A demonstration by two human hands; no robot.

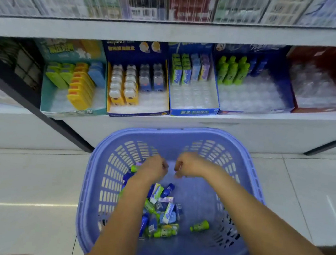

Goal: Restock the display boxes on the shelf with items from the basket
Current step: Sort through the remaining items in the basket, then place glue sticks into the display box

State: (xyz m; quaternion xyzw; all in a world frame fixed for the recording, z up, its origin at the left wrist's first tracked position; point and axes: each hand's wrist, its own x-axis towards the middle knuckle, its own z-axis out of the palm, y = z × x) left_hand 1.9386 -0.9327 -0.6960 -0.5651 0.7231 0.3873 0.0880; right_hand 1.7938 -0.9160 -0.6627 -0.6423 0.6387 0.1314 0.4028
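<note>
A person reaches both bare arms into a lavender plastic basket (246,167) that stands on the tiled floor below a white shelf (264,122) of display boxes. The left hand (151,169) hovers over the basket's left half, fingers curled downward above a heap of small bottles and cartons (162,209). A green bottle end (134,168) shows just beside it, but whether the hand grips it cannot be told. The right hand (190,165), near the basket's middle, is likewise curled, and any hold is hidden.

A lone green bottle (199,226) lies on its side on the basket's floor, right of the heap, its long axis running across the basket from left to right. A white-and-green carton (156,194) in the heap points lengthwise toward the basket's far wall.

Beyond the basket's far wall, a blue display box (194,110) holds upright cartons at its back. Beyond the basket's right corner, a dark blue display box (255,110) holds upright green bottles (230,72).
</note>
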